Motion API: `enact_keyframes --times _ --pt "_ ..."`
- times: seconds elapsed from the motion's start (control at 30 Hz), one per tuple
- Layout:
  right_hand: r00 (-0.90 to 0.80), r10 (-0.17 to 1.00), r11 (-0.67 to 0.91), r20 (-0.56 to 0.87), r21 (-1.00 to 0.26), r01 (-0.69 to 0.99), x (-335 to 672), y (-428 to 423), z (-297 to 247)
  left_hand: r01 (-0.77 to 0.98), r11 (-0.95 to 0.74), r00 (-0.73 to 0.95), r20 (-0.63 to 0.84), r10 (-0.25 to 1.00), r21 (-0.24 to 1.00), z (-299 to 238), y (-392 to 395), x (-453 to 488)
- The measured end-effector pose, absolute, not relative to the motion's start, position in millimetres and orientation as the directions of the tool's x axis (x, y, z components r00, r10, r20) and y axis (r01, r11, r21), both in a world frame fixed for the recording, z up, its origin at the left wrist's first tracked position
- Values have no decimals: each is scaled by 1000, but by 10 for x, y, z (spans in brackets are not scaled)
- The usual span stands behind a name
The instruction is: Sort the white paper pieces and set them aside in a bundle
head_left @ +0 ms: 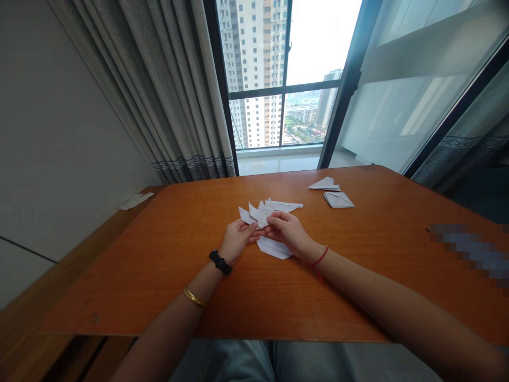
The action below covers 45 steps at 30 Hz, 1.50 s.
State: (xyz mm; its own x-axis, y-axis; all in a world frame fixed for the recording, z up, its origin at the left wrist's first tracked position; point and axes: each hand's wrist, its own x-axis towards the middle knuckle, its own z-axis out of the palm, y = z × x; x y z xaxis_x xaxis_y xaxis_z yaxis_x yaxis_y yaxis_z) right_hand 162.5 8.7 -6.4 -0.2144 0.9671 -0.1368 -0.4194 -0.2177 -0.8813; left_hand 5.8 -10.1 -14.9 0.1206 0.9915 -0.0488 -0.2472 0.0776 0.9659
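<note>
Both my hands meet over the middle of the orange wooden table [167, 265]. My left hand [236, 239] and my right hand [288, 231] pinch a white folded paper piece [260, 216] between their fingertips, with its points sticking up. A second white folded paper [274, 248] lies flat on the table under my right hand. More white folded paper [284, 205] lies just beyond the hands. My left wrist wears a black band and a gold bangle, my right wrist a red string.
Two more folded white papers [326, 184] [339, 200] lie at the far right of the table. A white strip [136, 201] rests on the low ledge at left. Grey curtains [167, 90] and a window stand behind. A blurred patch sits at the right edge.
</note>
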Motion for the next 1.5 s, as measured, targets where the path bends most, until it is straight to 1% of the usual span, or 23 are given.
enact_keyframes --times 0.1,0.17,0.2,0.23,0.3,0.37,0.47,0.53,0.67,0.73,0.83,0.93,1.03,1.1,1.2,1.27,1.4,1.5 --pt "-60 996 -92 -72 -859 -503 1678 153 -66 -263 22 35 -13 999 965 -136 -92 57" --pt "38 998 -18 -42 -877 -480 1703 184 -83 -273 7 13 -4 1000 962 -123 -93 53" --pt "43 998 -12 -35 -897 -442 1706 188 -96 -277 13 22 -7 1000 961 -119 -97 52" --pt "17 999 -21 -30 -917 -397 1700 184 -111 -279 25 38 -15 999 960 -116 -103 51" --pt "-104 994 -63 -31 -944 -324 1669 153 -138 -276 50 66 -33 997 960 -116 -118 51" --pt "-227 974 -83 -13 -950 -300 1630 116 -154 -268 66 74 -48 996 961 -120 -127 50" --pt "-286 957 -33 56 -955 -296 1608 96 -159 -244 52 57 -39 998 968 -128 -117 39" --pt "-309 947 7 90 -966 -260 1634 104 -151 -220 6 47 5 999 975 -135 -98 32" --pt "-431 887 93 165 -979 -182 1705 105 -129 -179 -63 38 71 997 982 -168 -69 32" --pt "-442 876 156 193 -981 -120 1716 96 -131 -162 -86 16 89 996 983 -187 -69 42" --pt "-365 912 202 189 -979 -5 1715 113 -150 -153 -116 0 118 993 981 -197 -62 60" --pt "-316 924 262 217 -959 107 1756 196 -159 -158 -73 70 85 994 985 -179 6 77" --pt "-292 917 359 273 -884 301 1859 314 -158 -60 -58 155 67 986 997 -174 159 108" --pt "-271 920 379 284 -823 424 1941 378 -173 42 -90 144 83 986 995 -203 274 148" --pt "-259 935 349 242 -758 551 2033 418 -225 151 -109 88 96 991 982 -296 395 233" --pt "-259 940 336 223 -742 580 2056 413 -264 203 -121 67 109 992 972 -359 421 287" --pt "-278 928 366 246 -734 571 2037 392 -310 315 -160 32 158 987 935 -401 382 339" --pt "-265 933 356 242 -723 592 2025 393 -325 379 -179 30 181 983 908 -367 329 355"
